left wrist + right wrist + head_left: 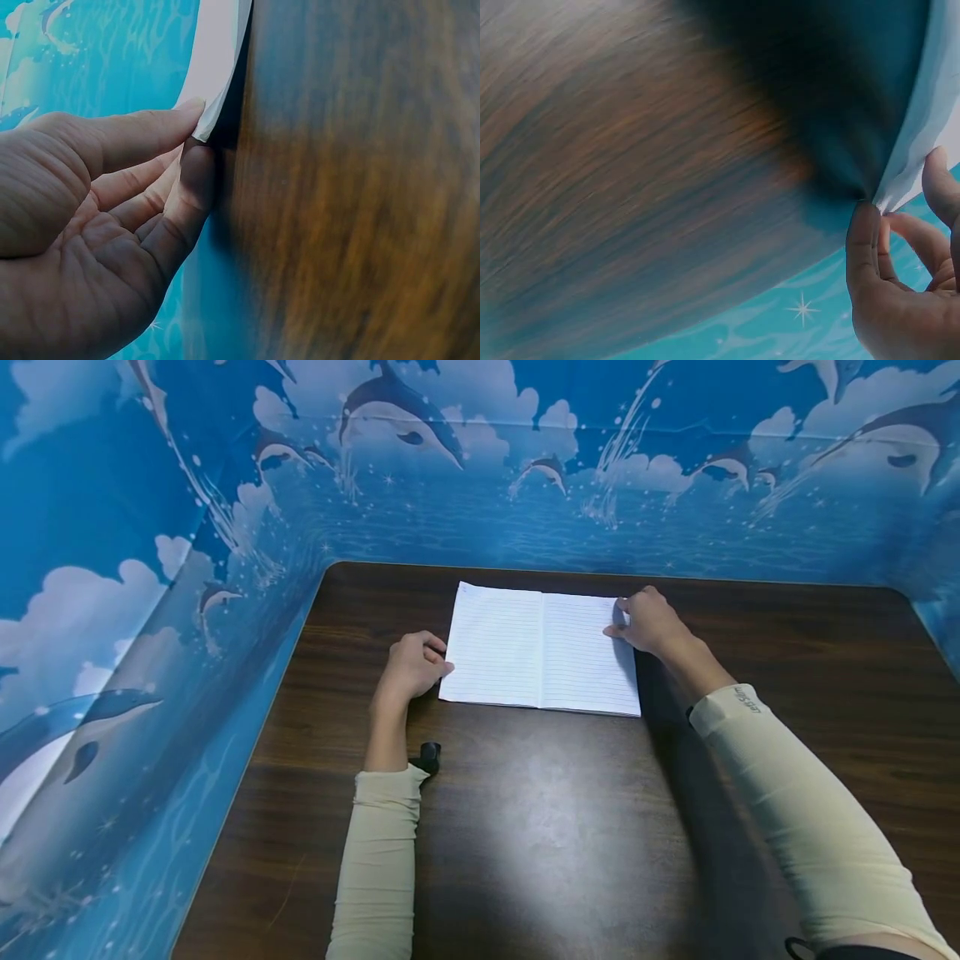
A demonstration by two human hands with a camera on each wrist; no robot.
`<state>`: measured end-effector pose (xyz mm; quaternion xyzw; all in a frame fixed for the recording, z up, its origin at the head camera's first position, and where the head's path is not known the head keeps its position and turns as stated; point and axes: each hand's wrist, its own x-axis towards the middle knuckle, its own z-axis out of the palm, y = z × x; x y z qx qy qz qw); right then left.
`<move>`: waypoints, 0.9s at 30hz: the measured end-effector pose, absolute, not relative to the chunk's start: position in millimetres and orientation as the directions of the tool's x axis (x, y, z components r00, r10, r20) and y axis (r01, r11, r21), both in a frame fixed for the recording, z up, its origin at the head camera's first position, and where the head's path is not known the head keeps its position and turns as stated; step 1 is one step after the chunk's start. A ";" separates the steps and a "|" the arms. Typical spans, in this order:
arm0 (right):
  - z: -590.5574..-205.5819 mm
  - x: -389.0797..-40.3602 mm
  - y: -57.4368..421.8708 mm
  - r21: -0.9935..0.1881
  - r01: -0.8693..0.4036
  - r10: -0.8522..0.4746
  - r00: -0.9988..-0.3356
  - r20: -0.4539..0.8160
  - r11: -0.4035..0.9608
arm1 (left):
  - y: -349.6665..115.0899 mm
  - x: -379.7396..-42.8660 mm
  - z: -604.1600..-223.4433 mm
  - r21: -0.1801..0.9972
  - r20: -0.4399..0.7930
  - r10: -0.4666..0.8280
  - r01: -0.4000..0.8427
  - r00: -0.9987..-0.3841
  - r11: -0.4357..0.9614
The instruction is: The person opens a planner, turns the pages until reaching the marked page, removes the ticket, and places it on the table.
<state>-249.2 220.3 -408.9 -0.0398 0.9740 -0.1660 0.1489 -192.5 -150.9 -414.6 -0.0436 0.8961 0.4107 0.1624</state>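
An open notebook [495, 643] with lined, unwritten-looking pages lies on the brown wooden table, its centre fold running away from the person. My left hand [412, 668] pinches its left edge; in the left wrist view the thumb [161, 131] is on top and the fingers are beneath the paper [217, 60]. At the far right corner, my right hand [651, 622] holds the notebook's edge. The right wrist view has the right thumb [939, 180] on the page side and a fingertip at the corner of the white pages [919, 142].
The dark wood-grain table [540, 827] has rounded far corners. A blue sheet with dolphins and clouds [480, 485] hangs behind it and along the left side. A small black device [429, 758] sits at the left wrist. Pale sleeves [795, 802] cover both forearms.
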 end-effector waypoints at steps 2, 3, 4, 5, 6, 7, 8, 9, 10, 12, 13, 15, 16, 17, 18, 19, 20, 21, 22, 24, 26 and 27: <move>-410.4 -247.1 222.7 -0.323 -0.042 -0.135 -0.953 -0.271 0.946 | -150.9 -192.3 -414.3 0.723 -0.328 0.055 -0.213 -0.943 0.657; -411.5 -246.3 223.5 -0.318 -0.045 -0.135 -0.954 -0.266 0.947 | -151.0 -192.2 -414.1 0.722 -0.329 0.055 -0.214 -0.943 0.658; -412.4 -245.3 224.0 -0.322 -0.043 -0.132 -0.956 -0.261 0.946 | -151.1 -192.2 -414.1 0.722 -0.329 0.054 -0.214 -0.943 0.658; -413.2 -244.3 224.0 -0.333 -0.035 -0.127 -0.958 -0.257 0.942 | -151.3 -192.2 -414.2 0.722 -0.329 0.055 -0.214 -0.943 0.658; -413.7 -243.5 223.7 -0.345 -0.031 -0.123 -0.961 -0.249 0.938 | -151.5 -192.3 -414.1 0.723 -0.329 0.054 -0.214 -0.943 0.657; -414.1 -242.9 223.1 -0.355 -0.028 -0.119 -0.964 -0.239 0.935 | -151.7 -192.4 -414.1 0.724 -0.328 0.055 -0.213 -0.943 0.656; -414.2 -242.2 222.3 -0.367 -0.025 -0.116 -0.967 -0.228 0.930 | -152.0 -192.4 -414.1 0.725 -0.327 0.055 -0.213 -0.944 0.655; -414.4 -241.6 221.3 -0.378 -0.022 -0.111 -0.970 -0.217 0.925 | -152.2 -192.5 -413.9 0.726 -0.325 0.054 -0.212 -0.944 0.655; -414.3 -241.2 220.4 -0.391 -0.019 -0.108 -0.972 -0.208 0.920 | -152.4 -192.5 -414.0 0.727 -0.322 0.054 -0.210 -0.945 0.654; -414.7 -240.6 218.6 -0.410 -0.006 -0.097 -0.975 -0.202 0.912 | -152.7 -192.5 -413.9 0.729 -0.318 0.054 -0.207 -0.947 0.652; -415.1 -240.5 218.0 -0.424 0.005 -0.090 -0.975 -0.204 0.906 | -152.8 -192.5 -414.0 0.729 -0.316 0.054 -0.206 -0.947 0.653; -416.2 -240.7 218.2 -0.452 0.026 -0.081 -0.973 -0.215 0.892 | -153.1 -192.3 -414.5 0.729 -0.316 0.054 -0.205 -0.947 0.653; -417.0 -241.0 218.8 -0.467 0.037 -0.077 -0.972 -0.221 0.883 | -153.2 -192.1 -414.7 0.728 -0.317 0.054 -0.207 -0.947 0.653; -417.8 -241.3 220.0 -0.485 0.050 -0.069 -0.972 -0.226 0.873 | -153.4 -191.9 -415.1 0.727 -0.319 0.054 -0.208 -0.946 0.654; -418.8 -241.8 221.8 -0.506 0.070 -0.058 -0.970 -0.234 0.859 | -153.5 -191.7 -415.5 0.727 -0.320 0.054 -0.208 -0.946 0.655; -419.8 -242.3 224.0 -0.531 0.091 -0.046 -0.970 -0.241 0.843 | -153.5 -191.6 -415.7 0.727 -0.320 0.055 -0.208 -0.946 0.654; -420.8 -242.7 226.5 -0.554 0.115 -0.031 -0.968 -0.248 0.825 | -153.4 -191.4 -416.0 0.727 -0.320 0.055 -0.208 -0.946 0.655; -421.8 -242.8 229.3 -0.581 0.149 -0.010 -0.965 -0.261 0.800 | -153.3 -191.4 -416.2 0.727 -0.320 0.055 -0.208 -0.946 0.655; -423.0 -242.9 232.4 -0.610 0.189 0.015 -0.960 -0.278 0.770 | -152.9 -191.3 -416.1 0.727 -0.319 0.055 -0.207 -0.946 0.655; -424.7 -243.0 238.1 -0.661 0.275 0.070 -0.945 -0.319 0.699 | -152.1 -191.5 -416.1 0.729 -0.317 0.056 -0.205 -0.947 0.653; -425.0 -242.3 242.5 -0.693 0.343 0.111 -0.927 -0.358 0.634 | -151.2 -191.8 -415.7 0.729 -0.318 0.056 -0.206 -0.946 0.653; -424.7 -242.0 244.4 -0.704 0.370 0.123 -0.918 -0.377 0.606 | -150.9 -192.0 -415.5 0.728 -0.318 0.058 -0.204 -0.946 0.655</move>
